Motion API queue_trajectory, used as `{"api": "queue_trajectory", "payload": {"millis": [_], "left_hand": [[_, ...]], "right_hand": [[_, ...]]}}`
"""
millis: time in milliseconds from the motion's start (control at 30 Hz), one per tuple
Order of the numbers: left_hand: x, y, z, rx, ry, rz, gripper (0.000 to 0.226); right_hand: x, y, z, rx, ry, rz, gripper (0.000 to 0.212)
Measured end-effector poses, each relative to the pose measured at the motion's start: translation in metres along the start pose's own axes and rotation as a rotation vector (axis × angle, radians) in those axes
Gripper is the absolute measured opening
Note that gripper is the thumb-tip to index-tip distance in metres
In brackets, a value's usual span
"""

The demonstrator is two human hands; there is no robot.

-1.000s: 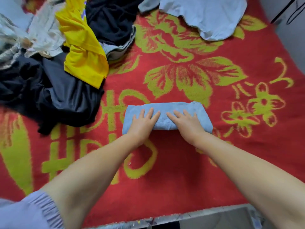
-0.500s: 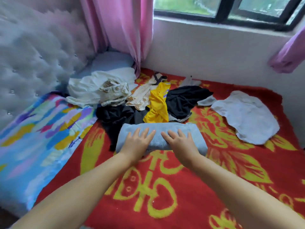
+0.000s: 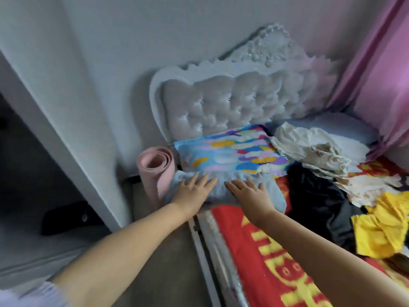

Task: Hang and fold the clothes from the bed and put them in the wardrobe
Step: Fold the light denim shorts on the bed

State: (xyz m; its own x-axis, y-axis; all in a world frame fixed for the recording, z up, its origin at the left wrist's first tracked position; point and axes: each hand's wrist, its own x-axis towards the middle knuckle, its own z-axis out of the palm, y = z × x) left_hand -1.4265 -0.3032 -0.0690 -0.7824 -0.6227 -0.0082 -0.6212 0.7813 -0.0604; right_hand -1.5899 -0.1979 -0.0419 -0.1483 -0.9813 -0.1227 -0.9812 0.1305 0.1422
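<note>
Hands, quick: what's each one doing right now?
Left hand: open, fingers straight, flat on the folded blue garment.
Right hand: open, fingers spread, flat on the same garment.

One head-worn camera looked forward and down, tilted, from close above the bed edge. It faced the headboard.

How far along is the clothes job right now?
Done: one light blue garment looks folded. In hand: left hand and right hand lie flat on it at the bed's edge. Left: the cream, black and yellow clothes are still unfolded; nothing stored.
</note>
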Motion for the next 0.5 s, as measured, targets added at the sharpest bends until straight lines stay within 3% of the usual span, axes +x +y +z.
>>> {"api": "queue_trajectory", "payload": {"millis": [133, 300, 500], "left_hand": [[-0.097, -0.119, 0.015, 0.01, -0.025, -0.149, 0.072], [-0.229, -0.248, 0.03, 0.082, -0.096, -0.322, 0.061], [-0.351, -0.344, 0.034, 0.103, -0.112, -0.529, 0.061]], "right_hand": [[0.044, -0.14, -0.014, 0.024, -0.02, -0.177, 0.062], [0.077, -0.319, -0.025, 0.093, -0.039, -0.386, 0.067], [0.104, -0.48, -0.032, 0.096, -0.09, -0.603, 0.07]]}}
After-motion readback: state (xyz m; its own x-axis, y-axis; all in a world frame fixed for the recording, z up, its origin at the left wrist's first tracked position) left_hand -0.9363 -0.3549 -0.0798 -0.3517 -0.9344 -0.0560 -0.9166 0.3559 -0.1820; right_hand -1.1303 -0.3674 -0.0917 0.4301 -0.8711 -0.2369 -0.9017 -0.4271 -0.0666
